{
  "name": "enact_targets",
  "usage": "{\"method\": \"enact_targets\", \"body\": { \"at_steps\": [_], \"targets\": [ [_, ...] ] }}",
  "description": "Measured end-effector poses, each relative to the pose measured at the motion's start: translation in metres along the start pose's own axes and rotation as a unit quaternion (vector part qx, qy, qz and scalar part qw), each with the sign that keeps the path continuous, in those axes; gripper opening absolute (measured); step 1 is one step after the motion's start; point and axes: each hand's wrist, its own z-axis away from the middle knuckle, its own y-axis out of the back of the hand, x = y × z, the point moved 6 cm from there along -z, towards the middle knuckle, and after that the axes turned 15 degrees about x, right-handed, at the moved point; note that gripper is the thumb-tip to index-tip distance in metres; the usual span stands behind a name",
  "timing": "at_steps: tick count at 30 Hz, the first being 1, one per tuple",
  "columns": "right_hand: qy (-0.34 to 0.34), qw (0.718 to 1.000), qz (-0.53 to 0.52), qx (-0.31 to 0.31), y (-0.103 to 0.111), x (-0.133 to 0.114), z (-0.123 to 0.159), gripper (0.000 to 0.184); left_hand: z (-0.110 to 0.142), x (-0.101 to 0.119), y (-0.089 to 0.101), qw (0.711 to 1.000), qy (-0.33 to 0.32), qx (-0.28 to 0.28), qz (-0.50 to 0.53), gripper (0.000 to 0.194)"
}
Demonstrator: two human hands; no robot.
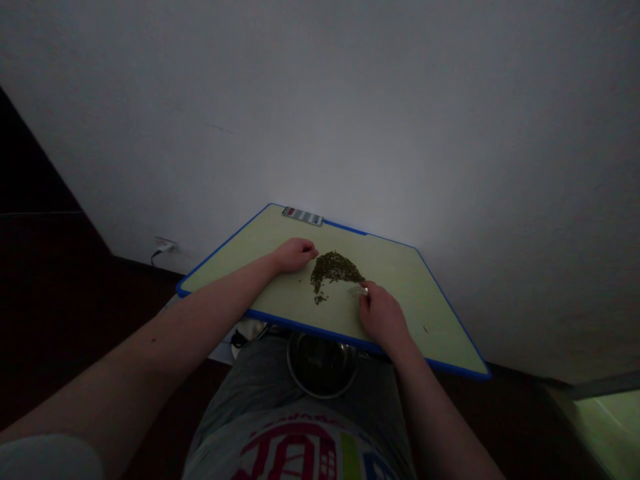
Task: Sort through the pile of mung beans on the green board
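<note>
A heap of small dark green grains, like mung beans, lies on a pale board with a blue rim. My left hand rests on the board at the heap's left edge, its fingers curled and closed; what they pinch, if anything, is too small to make out. My right hand is closed at the heap's lower right. From its fingertips sticks out a small shiny, partly see-through object, whose kind I cannot tell. In my lap sits a round metal bowl, partly under the board's near edge, with dim contents.
A phone-like device lies at the board's far edge, close to a plain wall. A small reddish-brown fragment lies on the right of the board. A plug with a cord is in a wall socket at left.
</note>
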Motion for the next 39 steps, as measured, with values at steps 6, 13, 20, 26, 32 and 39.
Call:
{"method": "enact_targets", "body": {
  "at_steps": [6,13,20,26,32,39],
  "targets": [
    [0.051,0.997,-0.061,-0.020,-0.008,-0.021,-0.005,0.032,-0.001,-0.004,-0.002,1.000,-0.007,0.001,-0.001,0.031],
    [0.092,0.988,-0.117,-0.043,-0.006,-0.034,-0.002,0.030,-0.001,-0.004,-0.002,1.000,-0.004,0.003,-0.005,0.032],
    [0.085,0.987,-0.126,-0.047,-0.005,-0.037,0.000,0.031,-0.001,-0.002,0.000,1.000,-0.016,0.012,-0.002,0.032],
    [0.080,0.989,-0.117,-0.047,-0.008,-0.038,0.000,0.031,-0.001,-0.003,-0.001,1.000,-0.007,0.006,-0.003,0.031],
    [0.083,0.988,-0.120,-0.055,-0.010,-0.039,-0.004,0.031,-0.001,-0.004,-0.002,1.000,-0.003,0.002,-0.003,0.031],
    [0.096,0.980,-0.157,-0.069,-0.009,-0.042,-0.004,0.030,0.000,-0.001,0.000,1.000,-0.005,0.001,0.002,0.033]
  ]
}}
